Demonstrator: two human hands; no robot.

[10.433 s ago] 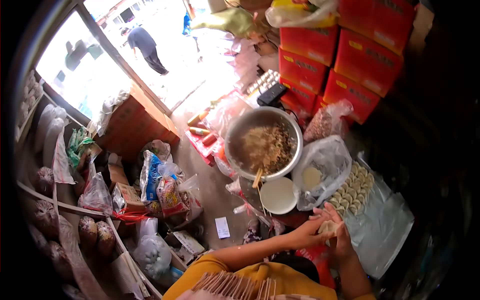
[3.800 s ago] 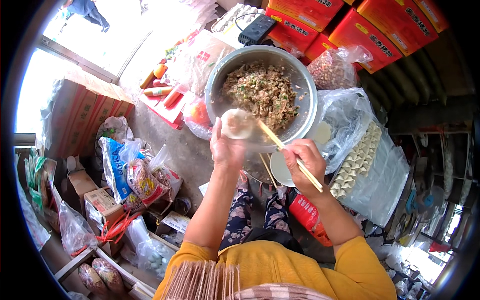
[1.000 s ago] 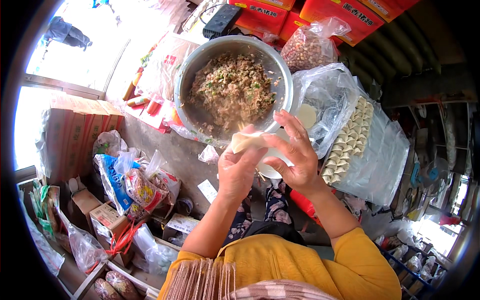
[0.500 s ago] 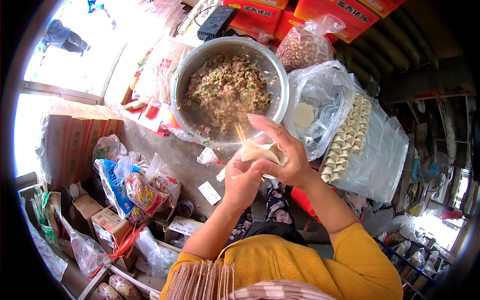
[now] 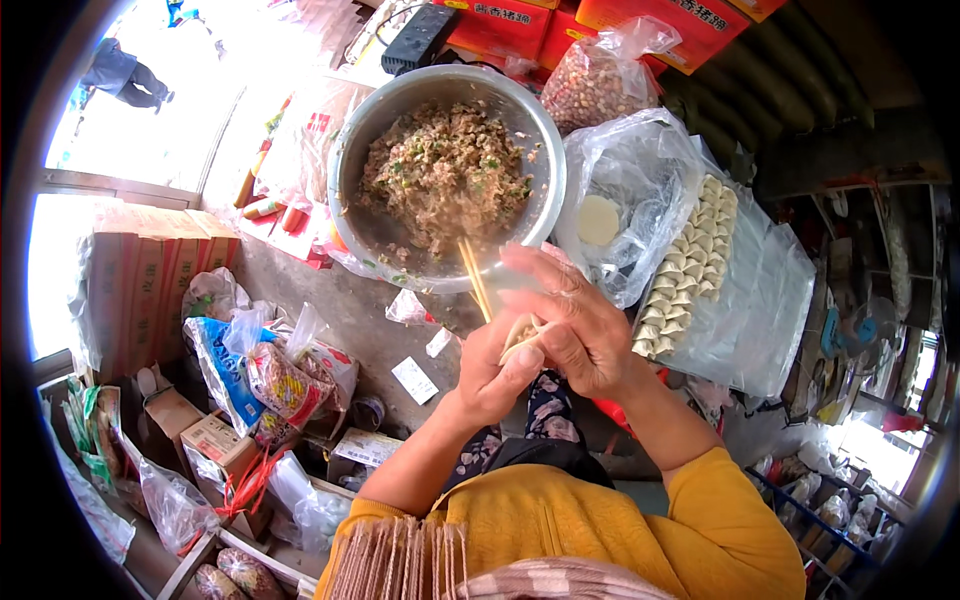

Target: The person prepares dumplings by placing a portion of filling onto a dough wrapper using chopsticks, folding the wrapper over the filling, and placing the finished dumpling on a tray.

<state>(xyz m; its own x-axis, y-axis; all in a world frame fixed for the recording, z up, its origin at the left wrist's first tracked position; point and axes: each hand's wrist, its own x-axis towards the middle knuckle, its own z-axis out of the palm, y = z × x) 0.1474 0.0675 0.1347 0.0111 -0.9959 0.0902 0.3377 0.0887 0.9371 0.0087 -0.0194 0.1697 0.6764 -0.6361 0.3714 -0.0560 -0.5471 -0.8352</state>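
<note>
My left hand [image 5: 490,375] and my right hand [image 5: 585,335] meet below a metal bowl [image 5: 344,170], both pinching a pale dumpling [image 5: 522,337] with some filling showing. My right index finger is raised over it. Minced filling [image 5: 435,175] with green flecks fills much of the bowl, and a pair of chopsticks [image 5: 475,280] leans in it just beyond my hands. Right of the bowl, a round wrapper [image 5: 598,220] lies in a clear plastic bag [image 5: 640,150], beside rows of folded dumplings [image 5: 685,270] on a plastic-covered board [image 5: 755,310].
Red boxes [image 5: 660,28], a bag of nuts [image 5: 590,85] and a black device [image 5: 417,38] stand beyond the bowl. Cartons [image 5: 140,280] and packaged bags [image 5: 280,375] crowd the left side. Another person [image 5: 125,75] is outside the bright doorway at upper left.
The chopsticks that were in my right hand now rest in the bowl. My fingers have closed further around the dumpling, folding it, and my right hand has come over it.
</note>
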